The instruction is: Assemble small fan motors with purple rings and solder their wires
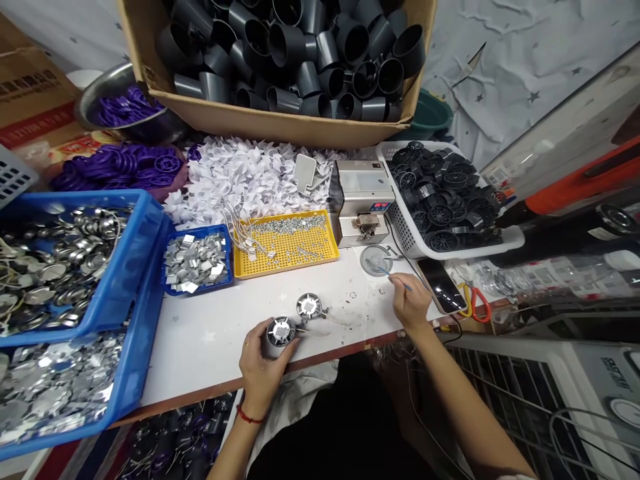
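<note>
My left hand (263,365) grips a round black part (281,331) with a silvery, spoked inside, near the table's front edge. A similar round part (309,306) with thin wires lies just beyond it, apart from my fingers. My right hand (411,299) pinches a thin blue stick (400,283). The stick's far end reaches into a shallow round dish (376,261) of greyish stuff; what the stuff is I cannot tell. A phone (442,285) lies just right of my right hand.
A metal machine (364,200) stands behind the dish. Left of it sit a yellow tray (285,265) of small screws and a blue tray (198,288) of metal pieces. Large blue bins (113,287) flank the left. A cardboard box (280,125) holds black cups; a white basket (407,230) holds black parts.
</note>
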The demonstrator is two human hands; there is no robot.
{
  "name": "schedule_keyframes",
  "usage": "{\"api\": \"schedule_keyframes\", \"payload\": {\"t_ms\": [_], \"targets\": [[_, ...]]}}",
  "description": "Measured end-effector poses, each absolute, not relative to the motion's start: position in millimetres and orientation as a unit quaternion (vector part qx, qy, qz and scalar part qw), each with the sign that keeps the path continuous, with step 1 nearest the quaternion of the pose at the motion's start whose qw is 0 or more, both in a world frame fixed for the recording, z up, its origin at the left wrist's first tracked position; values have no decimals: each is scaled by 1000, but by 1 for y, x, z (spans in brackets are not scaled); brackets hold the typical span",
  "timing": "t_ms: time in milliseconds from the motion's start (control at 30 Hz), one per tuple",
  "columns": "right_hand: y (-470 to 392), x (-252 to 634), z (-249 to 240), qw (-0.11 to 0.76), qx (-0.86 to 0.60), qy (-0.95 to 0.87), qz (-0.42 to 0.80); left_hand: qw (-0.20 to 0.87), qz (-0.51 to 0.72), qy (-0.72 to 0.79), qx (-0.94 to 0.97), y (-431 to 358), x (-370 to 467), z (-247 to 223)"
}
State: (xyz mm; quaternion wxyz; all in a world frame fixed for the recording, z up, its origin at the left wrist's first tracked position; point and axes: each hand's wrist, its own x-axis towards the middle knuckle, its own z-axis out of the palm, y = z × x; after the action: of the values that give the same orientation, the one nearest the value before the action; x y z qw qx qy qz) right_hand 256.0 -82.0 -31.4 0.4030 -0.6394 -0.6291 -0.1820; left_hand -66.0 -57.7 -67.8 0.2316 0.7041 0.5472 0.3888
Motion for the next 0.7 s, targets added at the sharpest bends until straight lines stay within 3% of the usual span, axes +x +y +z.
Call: {"api": "schedule_keyframes", "payload": {"t_ms": [333,533,700], "targets": [[-79,251,-34,416,-658,-596,-196,223,392,549,704,-57,-67,-68],[-77,246,-39,466,-683,-513,-230,227,390,550,703,-57,-68,-69],[-87,236,-52,432,-683,-543,-226,223,392,543,708,-58,-68,-68]]}}
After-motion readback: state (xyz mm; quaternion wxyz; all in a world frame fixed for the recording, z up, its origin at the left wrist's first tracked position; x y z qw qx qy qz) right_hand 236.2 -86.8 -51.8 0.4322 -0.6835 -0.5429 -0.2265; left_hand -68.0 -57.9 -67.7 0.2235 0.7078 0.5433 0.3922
